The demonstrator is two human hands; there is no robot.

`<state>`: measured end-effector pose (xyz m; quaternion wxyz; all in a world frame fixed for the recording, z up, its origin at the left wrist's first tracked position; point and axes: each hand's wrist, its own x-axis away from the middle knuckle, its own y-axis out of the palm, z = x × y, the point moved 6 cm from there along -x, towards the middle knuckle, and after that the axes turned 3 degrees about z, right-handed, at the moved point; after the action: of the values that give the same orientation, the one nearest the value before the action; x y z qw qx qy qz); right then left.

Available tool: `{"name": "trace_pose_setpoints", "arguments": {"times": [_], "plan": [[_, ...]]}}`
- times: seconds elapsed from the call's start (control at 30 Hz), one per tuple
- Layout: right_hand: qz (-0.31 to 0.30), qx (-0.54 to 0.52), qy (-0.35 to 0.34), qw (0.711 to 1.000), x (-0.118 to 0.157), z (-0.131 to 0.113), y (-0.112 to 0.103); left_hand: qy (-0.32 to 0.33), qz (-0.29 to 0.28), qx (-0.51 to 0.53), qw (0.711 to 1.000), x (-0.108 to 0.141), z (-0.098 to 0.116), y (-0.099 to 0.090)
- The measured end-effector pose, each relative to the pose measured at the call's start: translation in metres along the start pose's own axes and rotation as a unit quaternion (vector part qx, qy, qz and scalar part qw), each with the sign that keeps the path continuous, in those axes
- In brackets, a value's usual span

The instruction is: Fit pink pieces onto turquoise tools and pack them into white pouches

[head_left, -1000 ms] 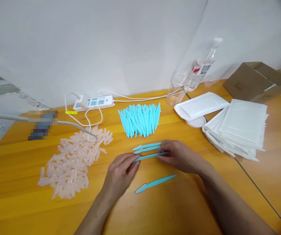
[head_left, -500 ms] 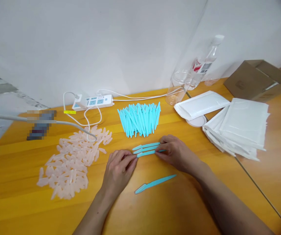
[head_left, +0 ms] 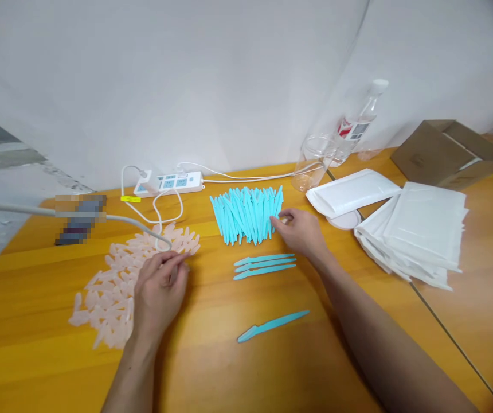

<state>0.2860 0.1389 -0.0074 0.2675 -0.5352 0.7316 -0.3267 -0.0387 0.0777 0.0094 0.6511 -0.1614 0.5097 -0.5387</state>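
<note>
As seen from the head, on a wood-toned worktop [head_left: 212, 367]: turquoise sticks [head_left: 246, 218], slim, each with a tapering tail where the outline shows clearly. Pile [head_left: 253, 223], far centre, sticks packed side by side, some crossing. Set of three [head_left: 267, 264], nearer, roughly parallel, broader notched ends left. Single stick [head_left: 276, 324], nearest, apart, slanting. Right hand [head_left: 300, 230]: at the pile's right edge, grip narrow; whether holding a stick, cannot tell. Left hand [head_left: 158, 289]: over pale pink, translucent pieces [head_left: 113, 312] at left, grip narrow; any contents hidden.
</note>
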Motion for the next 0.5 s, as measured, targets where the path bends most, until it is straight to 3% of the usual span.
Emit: {"name": "trace_pose_setpoints", "arguments": {"times": [0.1,0.23,0.5], "plan": [[-0.045,-0.039,0.053,0.997,-0.022,0.000,0.017,-0.050,0.025,-0.016,0.998,-0.002,-0.025,-0.014],[-0.099,-0.106,0.093,0.985,-0.029,0.006,0.030,-0.076,0.016,-0.007,0.997,0.001,-0.037,-0.015],[-0.087,-0.260,0.110,0.955,-0.020,0.015,0.015,-0.091,0.006,0.011,0.996,0.001,-0.042,-0.019]]}}
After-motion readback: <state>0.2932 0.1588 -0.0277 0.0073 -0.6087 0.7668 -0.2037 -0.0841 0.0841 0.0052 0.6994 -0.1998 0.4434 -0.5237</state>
